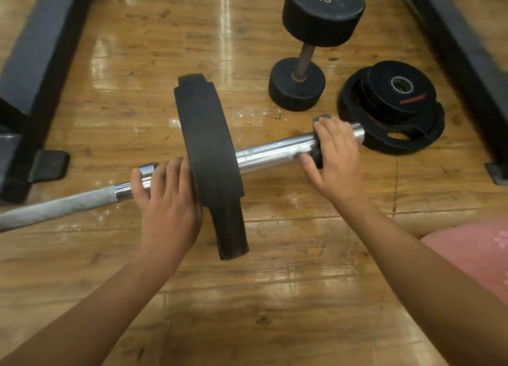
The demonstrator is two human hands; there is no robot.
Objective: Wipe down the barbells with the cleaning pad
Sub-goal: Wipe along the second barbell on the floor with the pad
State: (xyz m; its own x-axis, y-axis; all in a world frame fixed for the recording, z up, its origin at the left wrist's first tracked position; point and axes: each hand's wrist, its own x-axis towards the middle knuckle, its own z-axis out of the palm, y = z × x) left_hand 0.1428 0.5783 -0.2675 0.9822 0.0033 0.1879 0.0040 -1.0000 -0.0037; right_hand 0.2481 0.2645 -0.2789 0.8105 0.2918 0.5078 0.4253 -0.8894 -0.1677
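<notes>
Though half-hidden, seemingly one pad point(321, 118), one barbell point(269, 152)

A single wide-angle camera on the person's head looks forward and steeply down at the wooden floor point(275, 297) from close range. The barbell point(269, 151) crosses the middle of the view from near left to far right. A dumbbell point(308, 54) and stacked plates point(393, 109) lie at the far right.
</notes>
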